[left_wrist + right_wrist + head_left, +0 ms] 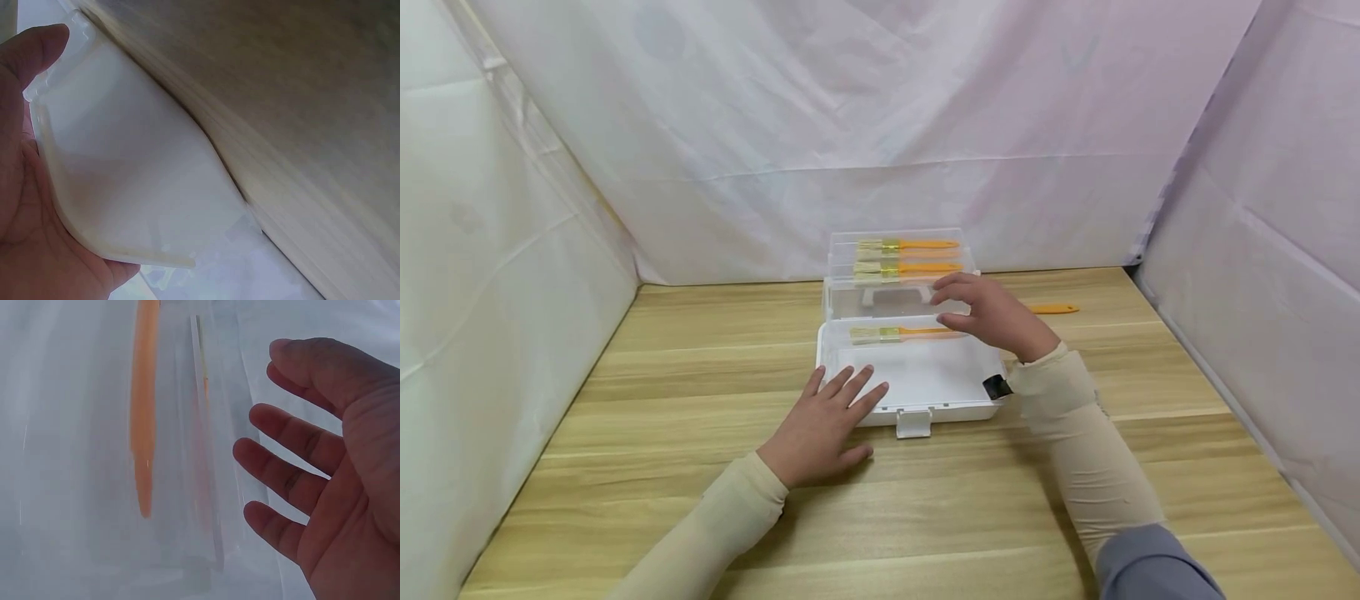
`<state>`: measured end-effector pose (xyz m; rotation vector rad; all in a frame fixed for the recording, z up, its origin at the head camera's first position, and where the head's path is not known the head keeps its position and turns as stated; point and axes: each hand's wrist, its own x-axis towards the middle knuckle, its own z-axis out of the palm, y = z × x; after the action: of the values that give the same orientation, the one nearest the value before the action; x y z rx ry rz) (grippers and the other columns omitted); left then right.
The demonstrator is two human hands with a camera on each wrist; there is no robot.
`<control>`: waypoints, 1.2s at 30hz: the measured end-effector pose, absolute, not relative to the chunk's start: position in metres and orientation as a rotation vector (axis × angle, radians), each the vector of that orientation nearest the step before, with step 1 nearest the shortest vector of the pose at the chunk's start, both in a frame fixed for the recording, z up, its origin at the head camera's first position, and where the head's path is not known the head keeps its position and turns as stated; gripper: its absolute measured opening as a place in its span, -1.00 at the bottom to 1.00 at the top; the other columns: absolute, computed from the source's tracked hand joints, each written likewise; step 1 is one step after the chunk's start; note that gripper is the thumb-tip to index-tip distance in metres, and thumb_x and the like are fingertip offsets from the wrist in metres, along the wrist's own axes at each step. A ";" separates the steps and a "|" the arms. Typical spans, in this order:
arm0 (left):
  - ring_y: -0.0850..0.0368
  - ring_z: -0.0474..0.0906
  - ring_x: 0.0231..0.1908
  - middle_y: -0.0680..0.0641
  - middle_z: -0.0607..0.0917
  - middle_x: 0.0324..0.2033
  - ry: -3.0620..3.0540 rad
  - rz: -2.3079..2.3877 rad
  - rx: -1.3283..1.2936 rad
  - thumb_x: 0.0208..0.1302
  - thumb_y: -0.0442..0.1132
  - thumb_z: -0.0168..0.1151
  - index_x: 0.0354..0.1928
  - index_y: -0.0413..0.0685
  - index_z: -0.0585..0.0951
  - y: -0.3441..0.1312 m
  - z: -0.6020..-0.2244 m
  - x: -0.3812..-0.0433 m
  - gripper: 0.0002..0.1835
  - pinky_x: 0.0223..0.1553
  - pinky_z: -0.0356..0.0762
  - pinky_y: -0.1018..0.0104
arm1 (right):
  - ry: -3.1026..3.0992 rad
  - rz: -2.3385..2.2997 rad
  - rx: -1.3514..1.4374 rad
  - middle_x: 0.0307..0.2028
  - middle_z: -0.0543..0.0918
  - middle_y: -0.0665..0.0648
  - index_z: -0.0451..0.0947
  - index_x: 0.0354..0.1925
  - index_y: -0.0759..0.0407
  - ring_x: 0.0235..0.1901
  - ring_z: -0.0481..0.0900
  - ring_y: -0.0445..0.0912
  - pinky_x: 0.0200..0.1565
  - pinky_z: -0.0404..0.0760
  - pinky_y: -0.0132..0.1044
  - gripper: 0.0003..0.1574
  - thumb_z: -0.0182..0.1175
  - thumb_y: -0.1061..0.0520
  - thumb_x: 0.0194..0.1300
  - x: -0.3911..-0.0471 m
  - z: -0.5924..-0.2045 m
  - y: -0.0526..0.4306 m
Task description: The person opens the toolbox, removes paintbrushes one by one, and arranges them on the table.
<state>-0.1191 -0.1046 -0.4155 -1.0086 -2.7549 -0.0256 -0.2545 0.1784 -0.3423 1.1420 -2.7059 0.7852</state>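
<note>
A white plastic case (925,379) lies unlatched, its clear lid (842,300) raised at the back. Inside its tray, near the back, is a paintbrush (875,335) with pale bristles and an orange handle. My left hand (820,425) rests on the case's front left corner, fingers spread over the rim; in the left wrist view, the thumb (40,53) lies by the white front wall. Above the tray's right back part, my right hand (992,317) hovers with loosely bent fingers and nothing in them. An orange handle (145,412) shows beside this hand in the right wrist view.
Two more brushes, an upper one (925,244) and a lower one (925,268), show at the raised lid. Another orange handle (1056,309) lies on the wooden table (700,358) to the right. White curtains (790,125) enclose the back and sides.
</note>
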 end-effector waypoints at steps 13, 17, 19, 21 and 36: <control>-0.09 0.10 0.31 -0.06 0.13 0.37 -2.751 -0.026 -1.008 0.06 0.25 0.16 0.41 0.20 0.09 -0.104 -0.416 -0.119 -0.12 0.23 -0.09 -0.22 | -2.802 0.768 1.202 0.05 0.48 0.01 0.59 -0.10 0.04 0.08 0.41 -0.07 0.04 0.42 -0.10 -0.72 0.25 0.06 0.18 -0.267 -0.359 0.163; -0.08 0.09 0.32 -0.05 0.12 0.38 -2.752 -0.022 -1.010 0.07 0.25 0.15 0.41 0.21 0.08 -0.103 -0.416 -0.119 -0.12 0.23 -0.10 -0.22 | -2.816 0.749 1.212 0.03 0.51 0.03 0.60 -0.13 0.02 0.07 0.41 -0.05 0.06 0.41 -0.08 -0.75 0.25 0.05 0.18 -0.271 -0.364 0.161; -0.08 0.09 0.32 -0.05 0.12 0.38 -2.751 -0.019 -1.007 0.07 0.25 0.15 0.41 0.21 0.08 -0.103 -0.416 -0.119 -0.12 0.23 -0.10 -0.22 | -2.809 0.762 1.214 0.05 0.50 0.06 0.60 -0.13 0.03 0.09 0.40 -0.03 0.07 0.40 -0.06 -0.74 0.26 0.04 0.17 -0.272 -0.365 0.161; -0.08 0.09 0.32 -0.05 0.12 0.38 -2.751 -0.019 -1.004 0.07 0.24 0.15 0.41 0.20 0.09 -0.104 -0.416 -0.119 -0.12 0.23 -0.10 -0.22 | -2.803 0.779 1.227 0.08 0.49 0.10 0.61 -0.13 0.04 0.11 0.40 0.00 0.08 0.39 -0.04 -0.72 0.26 0.02 0.17 -0.273 -0.365 0.160; -0.09 0.11 0.31 -0.06 0.14 0.37 -2.750 -0.001 -0.999 0.07 0.24 0.15 0.41 0.20 0.09 -0.104 -0.414 -0.119 -0.12 0.22 -0.08 -0.22 | -2.916 0.650 1.299 0.18 0.42 0.17 0.62 -0.10 -0.02 0.19 0.33 0.03 0.14 0.33 -0.03 -0.68 0.24 -0.07 0.17 -0.289 -0.367 0.153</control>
<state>-0.1194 -0.1039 -0.4143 -0.9991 -2.7499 -0.0011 -0.2891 0.1532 -0.3671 1.2989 -2.9157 0.6501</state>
